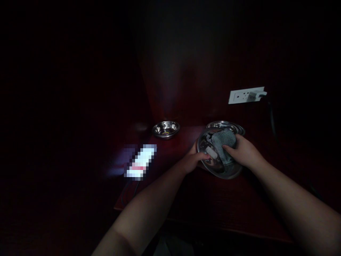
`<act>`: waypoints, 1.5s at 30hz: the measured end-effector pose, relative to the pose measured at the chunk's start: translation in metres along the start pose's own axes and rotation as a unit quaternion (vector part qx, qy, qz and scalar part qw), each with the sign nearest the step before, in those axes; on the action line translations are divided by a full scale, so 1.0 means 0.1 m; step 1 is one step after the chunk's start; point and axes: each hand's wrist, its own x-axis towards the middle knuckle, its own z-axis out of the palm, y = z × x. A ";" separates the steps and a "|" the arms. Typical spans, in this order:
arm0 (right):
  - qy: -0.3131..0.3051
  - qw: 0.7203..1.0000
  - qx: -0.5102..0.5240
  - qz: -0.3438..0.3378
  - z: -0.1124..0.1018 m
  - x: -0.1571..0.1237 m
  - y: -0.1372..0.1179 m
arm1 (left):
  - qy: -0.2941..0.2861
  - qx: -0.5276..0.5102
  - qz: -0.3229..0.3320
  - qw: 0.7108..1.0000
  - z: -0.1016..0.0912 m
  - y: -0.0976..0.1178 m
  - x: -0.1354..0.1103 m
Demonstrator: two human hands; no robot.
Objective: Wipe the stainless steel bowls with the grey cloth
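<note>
A shiny metal bowl [226, 172] is held tilted above the dark red table, its inside facing me. My left hand [194, 159] grips the bowl's left rim, thumb on the inside and the other fingers hidden behind it. In my right hand [243, 151] is a grey-green cloth [225, 142], pressed against the inside of the bowl. A pale patch, perhaps a label or a reflection, shows near my left thumb. Just behind the held bowl lie more metal bowls [226, 124], partly covered by it.
Several dim surroundings are hard to make out. Small metal bowls [166, 128] sit stacked at the back left of the table [170, 199]. A lit, blurred phone-like screen [141, 161] with a cable is at left. A wall socket [246, 95] holds a plug and cord.
</note>
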 end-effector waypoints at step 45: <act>-0.016 0.994 0.105 0.027 -0.07 -0.01 -0.11 | 0.007 -0.041 0.056 0.998 -0.05 -0.09 0.05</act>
